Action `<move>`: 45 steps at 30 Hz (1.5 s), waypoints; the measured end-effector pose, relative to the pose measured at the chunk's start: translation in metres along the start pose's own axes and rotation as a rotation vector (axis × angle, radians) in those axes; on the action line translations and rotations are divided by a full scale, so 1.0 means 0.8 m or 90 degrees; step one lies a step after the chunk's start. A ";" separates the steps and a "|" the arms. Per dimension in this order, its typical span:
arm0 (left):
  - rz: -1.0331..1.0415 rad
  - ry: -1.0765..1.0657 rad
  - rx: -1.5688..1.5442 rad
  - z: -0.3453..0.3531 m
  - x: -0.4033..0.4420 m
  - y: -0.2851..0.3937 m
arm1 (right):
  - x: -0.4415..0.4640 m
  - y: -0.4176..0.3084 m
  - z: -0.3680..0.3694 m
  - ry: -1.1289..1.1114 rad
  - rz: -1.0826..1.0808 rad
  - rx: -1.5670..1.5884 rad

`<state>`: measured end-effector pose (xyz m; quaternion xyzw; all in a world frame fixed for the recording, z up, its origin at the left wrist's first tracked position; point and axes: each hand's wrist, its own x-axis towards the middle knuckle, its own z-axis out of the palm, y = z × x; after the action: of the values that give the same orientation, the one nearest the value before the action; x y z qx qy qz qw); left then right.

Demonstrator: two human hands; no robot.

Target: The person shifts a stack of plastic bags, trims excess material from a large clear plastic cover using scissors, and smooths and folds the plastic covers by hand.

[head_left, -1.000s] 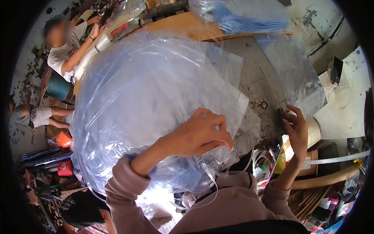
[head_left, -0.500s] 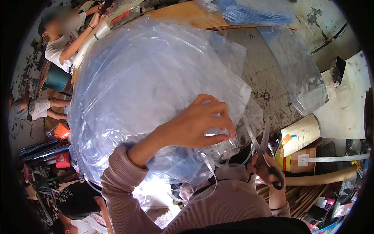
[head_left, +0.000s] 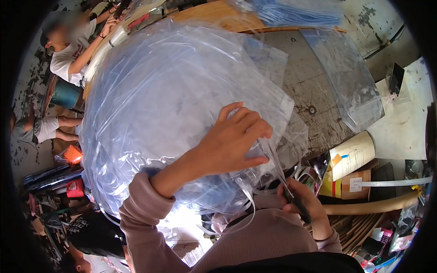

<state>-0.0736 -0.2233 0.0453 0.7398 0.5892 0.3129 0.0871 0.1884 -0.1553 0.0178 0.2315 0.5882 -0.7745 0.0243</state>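
Observation:
A large heap of clear plastic sheets (head_left: 173, 91) lies in front of me, layered and glossy. My left hand (head_left: 236, 139) rests over its near right part, palm down. Its fingers are bent but apart, the thumb well away from them. In my right hand (head_left: 307, 204) is a pair of scissors (head_left: 277, 166) with dark handles. Their blades point up and left toward my left fingertips, close together, at the edge of the plastic. Whether plastic lies between the blades I cannot tell. A clear plastic strip (head_left: 248, 193) loops down from the heap near my body.
Another clear sheet (head_left: 350, 86) hangs across the worn table (head_left: 327, 127) at right. Bluish plastic (head_left: 296, 13) is stacked at the back. A cardboard box (head_left: 355, 184) stands at right. One person (head_left: 68, 59) works at upper left; a person in a black cap (head_left: 93, 232) is at lower left.
The scissors have swung left and up toward my left hand, and their blades have closed together. My right hand has turned with them. My left fingers have shifted slightly and spread.

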 end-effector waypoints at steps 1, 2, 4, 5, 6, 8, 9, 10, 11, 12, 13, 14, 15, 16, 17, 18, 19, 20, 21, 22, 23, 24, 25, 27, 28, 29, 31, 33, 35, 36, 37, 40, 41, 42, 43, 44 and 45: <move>0.000 0.001 0.000 0.000 0.000 0.000 | -0.001 -0.003 -0.002 0.010 0.009 0.001; -0.011 -0.002 0.011 -0.001 0.000 0.001 | -0.001 -0.006 -0.003 0.019 0.019 0.002; -0.022 -0.003 0.023 -0.002 -0.001 0.001 | 0.001 -0.011 -0.002 0.019 0.023 0.003; -0.024 0.000 0.026 -0.001 -0.001 0.000 | 0.002 -0.012 -0.002 0.020 0.027 0.005; -0.026 0.003 0.029 0.000 -0.002 0.000 | 0.003 -0.011 -0.002 0.020 0.027 0.005; -0.033 -0.001 0.027 0.001 -0.002 -0.001 | 0.004 -0.009 -0.002 0.020 0.031 0.023; -0.039 -0.006 0.024 0.001 -0.002 -0.001 | 0.005 -0.008 -0.002 0.018 0.031 0.022; -0.040 -0.006 0.025 0.001 -0.002 0.000 | 0.006 -0.007 -0.003 0.020 0.027 0.022; -0.048 -0.016 0.015 0.001 -0.002 0.000 | 0.006 -0.006 -0.003 0.023 0.023 0.022; -0.055 -0.026 0.005 0.000 -0.002 0.001 | 0.006 -0.007 -0.003 0.023 0.024 0.022; -0.055 -0.026 0.005 0.000 -0.002 0.001 | 0.007 -0.007 -0.003 0.022 0.023 0.022; -0.057 -0.031 0.010 0.000 -0.001 0.001 | 0.008 -0.008 -0.003 0.021 0.023 0.023; -0.058 -0.037 0.015 0.001 -0.001 0.001 | 0.008 -0.007 -0.003 0.022 0.023 0.023; -0.058 -0.037 0.014 0.001 -0.002 0.001 | 0.009 -0.005 -0.004 0.021 0.018 0.027; -0.056 -0.037 0.016 0.001 -0.002 0.001 | 0.010 -0.004 -0.004 0.020 0.014 0.031; -0.055 -0.036 0.017 0.002 -0.002 0.001 | 0.010 -0.005 -0.004 0.020 0.014 0.031; -0.055 -0.036 0.017 0.002 -0.002 0.001 | 0.010 -0.006 -0.004 0.018 0.024 0.042; -0.057 -0.040 0.026 0.003 -0.002 0.002 | 0.011 -0.008 -0.005 0.015 0.033 0.054; -0.059 -0.044 0.035 0.003 -0.003 0.002 | 0.011 -0.010 -0.005 0.015 0.033 0.054; -0.059 -0.044 0.036 0.003 -0.003 0.002 | 0.012 -0.011 -0.007 0.008 0.048 0.054; -0.059 -0.041 0.030 0.003 -0.002 0.003 | 0.012 -0.013 -0.008 0.001 0.063 0.054; -0.060 -0.038 0.025 0.002 -0.002 0.003 | 0.013 -0.015 -0.008 0.000 0.062 0.054; -0.060 -0.038 0.026 0.002 -0.002 0.003 | 0.014 -0.017 -0.007 0.000 0.064 0.061; -0.058 -0.039 0.026 0.002 -0.003 0.003 | 0.015 -0.016 -0.007 -0.001 0.066 0.068; -0.059 -0.039 0.026 0.002 -0.003 0.003 | 0.016 -0.013 -0.006 0.007 0.067 0.079; -0.061 -0.044 0.029 0.003 -0.003 0.003 | 0.016 -0.010 -0.006 0.014 0.069 0.090; -0.064 -0.048 0.032 0.003 -0.003 0.003 | 0.019 -0.006 -0.005 0.012 0.055 0.095; -0.064 -0.053 0.032 0.002 -0.003 0.003 | 0.019 -0.005 -0.004 0.009 0.042 0.100; -0.063 -0.055 0.034 0.002 -0.003 0.003 | 0.019 -0.006 -0.004 0.011 0.046 0.094; -0.061 -0.056 0.035 0.002 -0.003 0.003 | 0.019 -0.005 -0.004 0.011 0.046 0.094; -0.060 -0.056 0.035 0.002 -0.003 0.003 | 0.019 -0.005 -0.004 0.020 0.043 0.087; -0.054 -0.059 0.047 0.001 -0.003 0.003 | 0.020 -0.008 -0.005 0.027 0.047 0.070; -0.058 -0.066 0.047 0.001 -0.003 0.003 | 0.021 -0.009 -0.006 0.026 0.054 0.061; -0.063 -0.073 0.046 0.000 -0.003 0.003 | 0.021 -0.010 -0.008 0.027 0.052 0.060; -0.061 -0.073 0.047 0.000 -0.003 0.003 | 0.021 -0.010 -0.011 0.015 0.055 0.065; -0.061 -0.073 0.047 0.000 -0.003 0.002 | 0.021 -0.010 -0.012 0.003 0.058 0.071; -0.060 -0.074 0.045 0.001 -0.003 0.002 | 0.022 -0.010 -0.012 0.004 0.057 0.071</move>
<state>-0.0726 -0.2261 0.0447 0.7305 0.6284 0.2441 0.1094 0.1738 -0.1396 0.0165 0.2609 0.5331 -0.8036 0.0445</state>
